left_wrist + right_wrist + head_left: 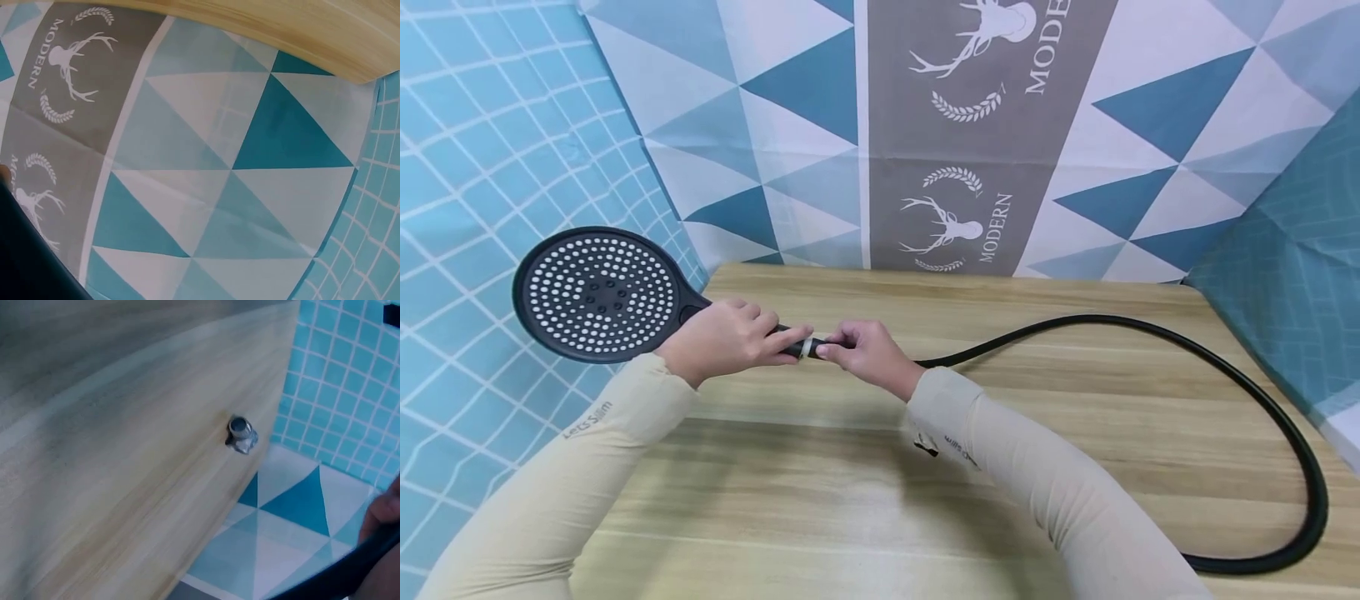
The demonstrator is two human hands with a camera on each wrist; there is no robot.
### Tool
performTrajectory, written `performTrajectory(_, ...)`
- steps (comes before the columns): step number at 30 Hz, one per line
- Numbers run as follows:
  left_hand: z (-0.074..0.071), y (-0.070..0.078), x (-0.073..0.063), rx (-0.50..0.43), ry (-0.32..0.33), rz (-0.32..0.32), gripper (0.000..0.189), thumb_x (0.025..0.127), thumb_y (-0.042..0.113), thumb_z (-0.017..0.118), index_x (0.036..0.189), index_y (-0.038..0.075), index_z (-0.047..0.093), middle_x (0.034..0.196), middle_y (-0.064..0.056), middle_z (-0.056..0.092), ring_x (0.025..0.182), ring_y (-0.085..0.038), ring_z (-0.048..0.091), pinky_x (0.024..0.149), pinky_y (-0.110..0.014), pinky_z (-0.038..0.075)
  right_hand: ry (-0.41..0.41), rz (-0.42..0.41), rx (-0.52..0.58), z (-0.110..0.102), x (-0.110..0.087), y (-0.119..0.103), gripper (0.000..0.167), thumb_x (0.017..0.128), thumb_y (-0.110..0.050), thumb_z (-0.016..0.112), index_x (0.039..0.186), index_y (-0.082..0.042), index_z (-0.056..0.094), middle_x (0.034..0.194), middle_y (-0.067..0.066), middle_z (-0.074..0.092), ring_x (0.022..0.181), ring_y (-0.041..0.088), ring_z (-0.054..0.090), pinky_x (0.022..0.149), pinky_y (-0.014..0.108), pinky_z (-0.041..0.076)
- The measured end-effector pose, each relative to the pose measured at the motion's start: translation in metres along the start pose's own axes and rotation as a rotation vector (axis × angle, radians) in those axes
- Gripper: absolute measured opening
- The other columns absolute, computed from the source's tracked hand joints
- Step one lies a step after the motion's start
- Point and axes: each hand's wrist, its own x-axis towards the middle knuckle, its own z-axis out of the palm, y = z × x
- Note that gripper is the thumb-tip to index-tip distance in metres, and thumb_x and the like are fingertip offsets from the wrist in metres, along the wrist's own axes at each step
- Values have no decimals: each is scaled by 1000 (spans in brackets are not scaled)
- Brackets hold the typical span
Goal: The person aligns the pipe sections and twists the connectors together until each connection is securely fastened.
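Note:
A round black shower head (pixel 598 296) with pale nozzles is held up at the left of the head view, face toward the camera. My left hand (pixel 730 337) grips its handle, hiding much of it. At the handle's lower end, by a whitish ring (pixel 807 347), my right hand (pixel 872 354) pinches the end of a black shower hose (pixel 1097 319) between thumb and fingers. Handle and hose end line up there. In the right wrist view, the hose (pixel 337 575) runs past the fingers (pixel 382 515). The left wrist view shows only a dark edge of the shower head (pixel 31 256).
The hose loops across the right side of the wooden tabletop (pixel 850 517). A small silver metal fitting (pixel 240 430) stands on the wood near its edge in the right wrist view. Patterned walls (pixel 797 108) rise behind, and blue tiled sheeting (pixel 475 167) stands at the left.

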Motion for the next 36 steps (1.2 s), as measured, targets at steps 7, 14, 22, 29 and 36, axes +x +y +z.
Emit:
performTrajectory(7,-2,1,3,20,-19,-4,48,106,37,27,104,9,67,60,-5,44,40,-16,35,39,-25,29,-38,65,-22,-5,5,-5,12,91,-4,63,89,7,65,57,1,51,50,8,42,49,21,35)
performTrajectory(14,-4,1,1,-18,-9,-51,46,105,39,31,104,9,65,58,-4,43,39,-17,34,38,-26,29,141,-278,-162,7,-5,4,19,83,-2,72,100,6,66,77,14,67,62,12,58,57,20,46)
performTrajectory(22,-2,0,1,-1,3,-20,45,105,38,32,106,9,66,60,-5,46,40,-18,37,38,-27,31,175,-501,-304,4,-6,11,22,74,1,80,92,7,70,85,16,70,75,22,69,68,16,51)
performTrajectory(29,-1,1,2,22,5,-6,44,105,37,32,105,9,66,60,-5,45,39,-17,36,39,-26,29,99,-373,-260,1,-8,9,22,81,-1,75,101,6,70,92,17,71,77,21,69,66,16,51)
performTrajectory(36,-2,1,5,34,17,-3,43,105,37,33,104,9,67,60,-4,46,39,-17,36,38,-25,29,39,-323,-365,-4,-8,6,26,88,-11,70,112,0,69,98,11,71,77,12,66,67,14,49)
